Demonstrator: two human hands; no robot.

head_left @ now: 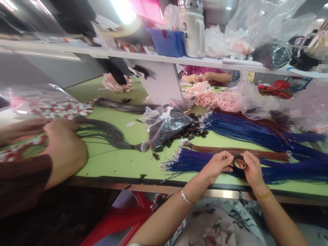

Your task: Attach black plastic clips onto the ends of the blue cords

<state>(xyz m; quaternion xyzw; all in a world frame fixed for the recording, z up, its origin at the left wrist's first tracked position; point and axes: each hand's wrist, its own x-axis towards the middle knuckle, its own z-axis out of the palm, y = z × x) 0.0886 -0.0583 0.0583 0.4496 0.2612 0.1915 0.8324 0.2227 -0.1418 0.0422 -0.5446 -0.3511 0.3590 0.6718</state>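
A roll of black tape point(240, 163) is held over the near edge of the table, its pale core facing me. My right hand point(253, 169) grips the roll from the right. On its left side, my left hand point(222, 163) pinches with fingers together, close to the tape; the tape end between them is too small to make out. Beneath and behind both hands lie blue wires point(194, 160) with silvery tips pointing left. A bundle of brown wires point(238, 150) rests across them.
Left, a co-worker's arm point(64, 150) reaches over grey wires point(102, 130). A bag of black connectors point(169, 124) lies mid-table, some spilled. Pink-white connectors point(205, 94) are heaped behind, near another person's hands. A shelf point(143, 56) carries a blue bin point(169, 42) and white flask point(194, 37).
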